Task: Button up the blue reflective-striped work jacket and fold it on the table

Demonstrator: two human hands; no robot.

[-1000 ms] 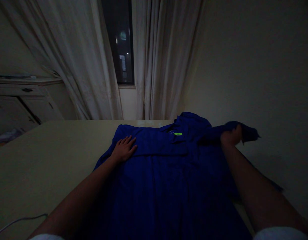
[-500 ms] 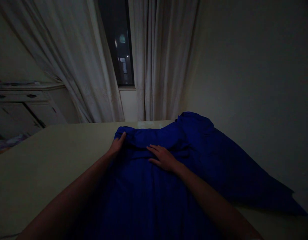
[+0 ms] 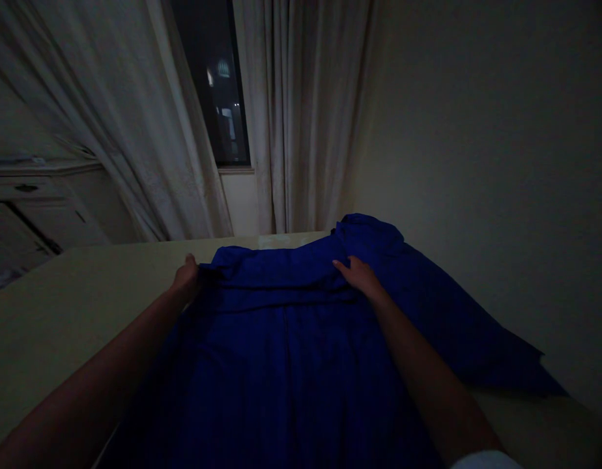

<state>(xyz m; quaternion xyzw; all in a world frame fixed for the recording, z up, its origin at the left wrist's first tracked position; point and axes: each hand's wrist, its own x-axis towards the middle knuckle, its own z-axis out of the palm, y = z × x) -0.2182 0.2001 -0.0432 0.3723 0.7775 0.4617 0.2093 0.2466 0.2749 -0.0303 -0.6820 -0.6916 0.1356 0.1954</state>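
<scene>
Left hand [image 3: 186, 277] sits bunched beside a pale cream table top [image 3: 61, 312], at the upper left edge of a dark blue cloth garment [image 3: 281, 365]; the dim light hides whether it pinches the fabric. That garment lies spread across the table, below long white curtains [image 3: 301, 111]. Right hand [image 3: 359, 277] rests open, fingers extended, on the blue fabric just below the collar [image 3: 367, 231], with a loose blue panel [image 3: 477, 345] fanning out rightward.
</scene>
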